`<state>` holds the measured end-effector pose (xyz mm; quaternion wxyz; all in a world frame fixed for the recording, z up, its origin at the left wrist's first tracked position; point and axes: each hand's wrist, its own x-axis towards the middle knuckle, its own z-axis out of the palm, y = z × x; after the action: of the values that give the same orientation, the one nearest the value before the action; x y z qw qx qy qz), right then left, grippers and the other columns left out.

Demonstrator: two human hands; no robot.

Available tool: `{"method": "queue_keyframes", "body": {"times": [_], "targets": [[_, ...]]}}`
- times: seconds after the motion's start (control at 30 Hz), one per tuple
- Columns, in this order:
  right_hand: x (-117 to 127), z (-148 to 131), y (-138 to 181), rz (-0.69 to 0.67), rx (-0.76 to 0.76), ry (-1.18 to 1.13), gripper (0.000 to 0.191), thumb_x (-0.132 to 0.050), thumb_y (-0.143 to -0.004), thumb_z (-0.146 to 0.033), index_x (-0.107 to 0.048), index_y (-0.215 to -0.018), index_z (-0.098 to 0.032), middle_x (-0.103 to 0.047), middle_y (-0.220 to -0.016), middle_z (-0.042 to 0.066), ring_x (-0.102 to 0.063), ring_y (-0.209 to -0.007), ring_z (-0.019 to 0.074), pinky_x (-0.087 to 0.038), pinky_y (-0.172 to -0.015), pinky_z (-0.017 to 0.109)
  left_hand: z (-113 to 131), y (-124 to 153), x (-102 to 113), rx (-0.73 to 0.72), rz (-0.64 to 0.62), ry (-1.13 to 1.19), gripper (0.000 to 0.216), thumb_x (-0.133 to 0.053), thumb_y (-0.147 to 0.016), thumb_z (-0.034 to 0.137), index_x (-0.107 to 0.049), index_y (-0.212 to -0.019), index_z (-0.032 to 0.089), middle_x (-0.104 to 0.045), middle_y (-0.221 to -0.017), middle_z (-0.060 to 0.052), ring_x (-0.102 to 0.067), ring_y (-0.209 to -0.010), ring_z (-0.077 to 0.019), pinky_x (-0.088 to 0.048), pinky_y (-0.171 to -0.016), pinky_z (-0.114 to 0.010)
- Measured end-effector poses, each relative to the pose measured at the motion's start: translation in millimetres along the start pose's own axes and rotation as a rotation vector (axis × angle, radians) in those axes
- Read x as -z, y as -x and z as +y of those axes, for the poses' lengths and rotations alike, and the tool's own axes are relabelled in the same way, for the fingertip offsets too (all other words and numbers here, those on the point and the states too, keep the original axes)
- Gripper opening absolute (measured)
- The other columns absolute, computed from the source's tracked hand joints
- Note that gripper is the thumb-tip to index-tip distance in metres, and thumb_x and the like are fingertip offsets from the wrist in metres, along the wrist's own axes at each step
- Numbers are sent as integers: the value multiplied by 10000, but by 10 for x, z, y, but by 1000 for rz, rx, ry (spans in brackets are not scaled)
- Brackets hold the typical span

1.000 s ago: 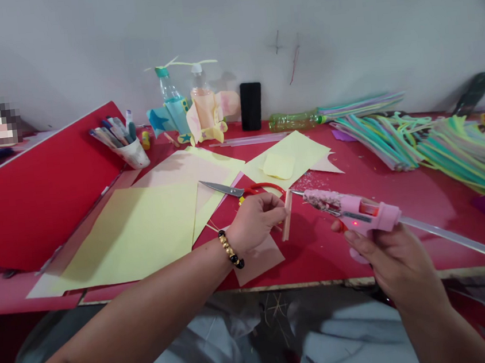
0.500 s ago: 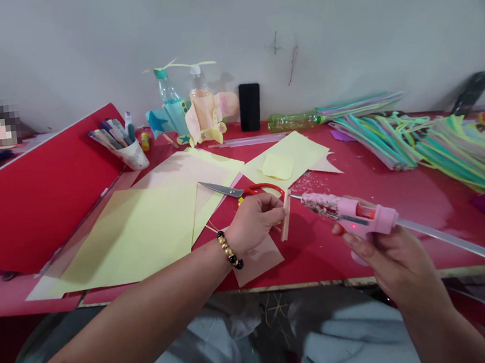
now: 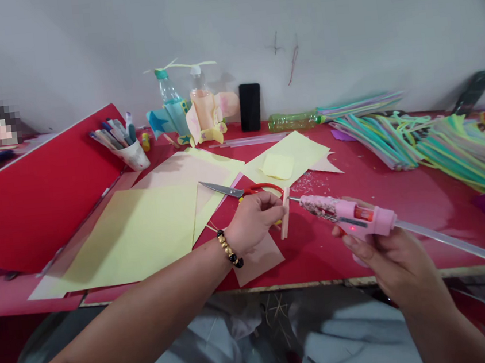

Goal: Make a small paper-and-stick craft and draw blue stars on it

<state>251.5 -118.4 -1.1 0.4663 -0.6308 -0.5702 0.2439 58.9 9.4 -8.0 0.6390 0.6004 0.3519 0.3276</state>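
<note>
Between the thumb and fingers of my left hand (image 3: 257, 217) is a narrow pale-pink paper strip (image 3: 285, 217), held roughly upright. My right hand (image 3: 394, 264) grips a pink hot glue gun (image 3: 359, 215) whose small red light is lit. A long clear glue stick (image 3: 457, 245) sticks out of its back end. The nozzle touches or almost touches the upper part of the strip. Scissors (image 3: 226, 189) with red handles lie just beyond my left hand, which partly hides them. Under my left wrist is a pale-pink paper piece (image 3: 262, 260).
Yellow paper sheets (image 3: 139, 233) cover the left. Behind stand a cup of pens (image 3: 131, 155), two decorated bottles (image 3: 202, 108) and a black phone (image 3: 251, 106). A green bottle (image 3: 292, 121) lies by the wall. Bundles of pastel strips (image 3: 385, 137) lie at the right.
The glue gun's nozzle has shifted slightly down along the paper strip. My left hand keeps its hold and has barely moved.
</note>
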Motion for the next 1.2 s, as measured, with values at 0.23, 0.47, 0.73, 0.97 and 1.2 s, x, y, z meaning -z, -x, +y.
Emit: {"method": "queue_keyframes", "body": {"times": [0.23,0.47,0.73,0.97,1.2], "targets": [[11,5,16,-26,21,-7,402,-610,-839,-330,-595,-1233,-252,-677,-1090,65,-624,-993,258,-483,-892,365,17,5,9,5,11,26,127,-608,-754,245,-569,-718,130,-560,-678,3,-527,-591,-79,-451,-541,-192],[18,-31,0,-63,41,5,418,-590,-857,-321,-566,-1268,-245,-642,-1174,70,-604,-1024,250,-460,-947,376,19,1,6,12,5,45,140,-608,-767,254,-550,-722,134,-556,-686,-1,-529,-588,-80,-458,-529,-193],[-4,-18,11,-30,5,-30,472,-602,-851,-312,-527,-1314,-264,-656,-1160,49,-633,-969,243,-508,-879,361,24,15,3,10,-10,20,85,-578,-764,204,-560,-729,128,-556,-697,-5,-529,-601,-84,-477,-542,-203],[2,-13,24,-46,28,2,426,-600,-852,-306,-561,-1272,-244,-647,-1186,70,-599,-1081,272,-448,-980,405,21,6,18,0,-13,31,162,-599,-788,277,-551,-736,131,-566,-700,-13,-537,-610,-89,-461,-544,-201],[-15,-13,21,-8,21,6,456,-605,-848,-323,-539,-1289,-228,-604,-1267,74,-545,-1181,295,-409,-1030,449,-19,7,19,-29,-19,-22,113,-578,-780,241,-555,-741,137,-556,-705,-7,-523,-612,-89,-455,-561,-214]]}}
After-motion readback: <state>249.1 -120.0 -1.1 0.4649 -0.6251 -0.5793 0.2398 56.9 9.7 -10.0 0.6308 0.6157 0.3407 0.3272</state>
